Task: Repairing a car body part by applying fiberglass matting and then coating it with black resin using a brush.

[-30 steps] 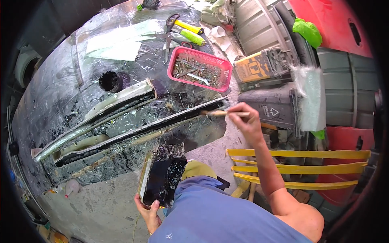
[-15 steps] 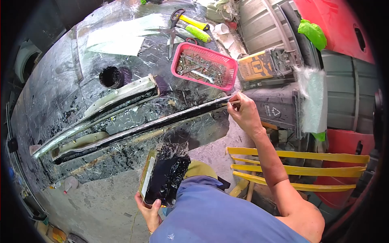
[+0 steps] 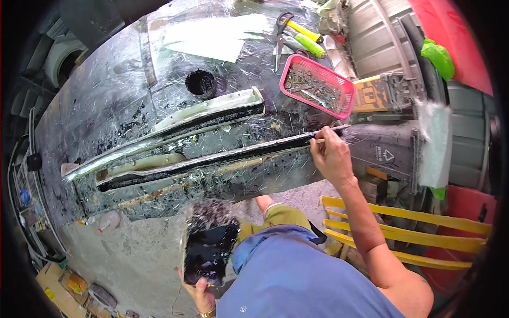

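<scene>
My right hand [image 3: 334,159] pinches a thin pale wooden stick [image 3: 319,141] whose working end is hidden at the strip. It is at the right end of a long narrow moulded strip [image 3: 228,157], coated wet black along its channel. In my left hand [image 3: 201,296] is a shallow tray [image 3: 211,249] with glossy black liquid, held by its lower edge near my body. Frayed, blackened fibres [image 3: 209,209] stick out at the tray's far end. Beyond the long strip lies a second moulded strip [image 3: 212,115], also black inside.
A black-smeared pot [image 3: 200,85] stands on the dark workbench [image 3: 116,100], behind the strips. Farther back lie white fibre sheets [image 3: 212,37], scissors [image 3: 281,40] and a pink basket [image 3: 347,100] of metal hardware. Yellow slats [image 3: 413,214] stick out beside my right arm.
The view has shifted, so the bench appears farther right. My right hand has moved left along the long strip with the stick. My left hand's tray has tilted, showing more of its black inside.
</scene>
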The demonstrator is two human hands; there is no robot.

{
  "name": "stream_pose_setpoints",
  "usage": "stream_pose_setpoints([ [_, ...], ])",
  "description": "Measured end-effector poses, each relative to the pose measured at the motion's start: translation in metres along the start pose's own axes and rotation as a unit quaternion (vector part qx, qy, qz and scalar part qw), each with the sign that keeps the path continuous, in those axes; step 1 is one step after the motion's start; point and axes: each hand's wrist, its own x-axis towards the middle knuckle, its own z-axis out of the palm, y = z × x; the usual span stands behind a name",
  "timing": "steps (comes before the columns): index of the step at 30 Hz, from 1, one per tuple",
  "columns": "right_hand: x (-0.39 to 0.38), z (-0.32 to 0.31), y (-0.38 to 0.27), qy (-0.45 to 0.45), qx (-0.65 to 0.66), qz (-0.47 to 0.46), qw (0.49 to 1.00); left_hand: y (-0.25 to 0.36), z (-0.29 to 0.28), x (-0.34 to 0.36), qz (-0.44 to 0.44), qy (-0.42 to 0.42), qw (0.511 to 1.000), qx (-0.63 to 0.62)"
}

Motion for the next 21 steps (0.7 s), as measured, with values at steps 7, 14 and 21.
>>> stream_pose_setpoints([
  [7, -0.007, 0.025, -0.065, 0.011, 0.006, 0.051, 0.999, 0.040, -0.065, 0.042, 0.010, -0.003, 0.999, 0.031],
  [14, -0.011, 0.069, -0.134, 0.037, 0.003, 0.015, 0.999, 0.072, -0.113, 0.074, -0.024, -0.006, 0.999, 0.025],
  [21, -0.013, 0.083, -0.181, 0.014, -0.071, -0.023, 0.997, 0.082, -0.151, 0.094, -0.027, 0.028, 0.999, -0.006],
])
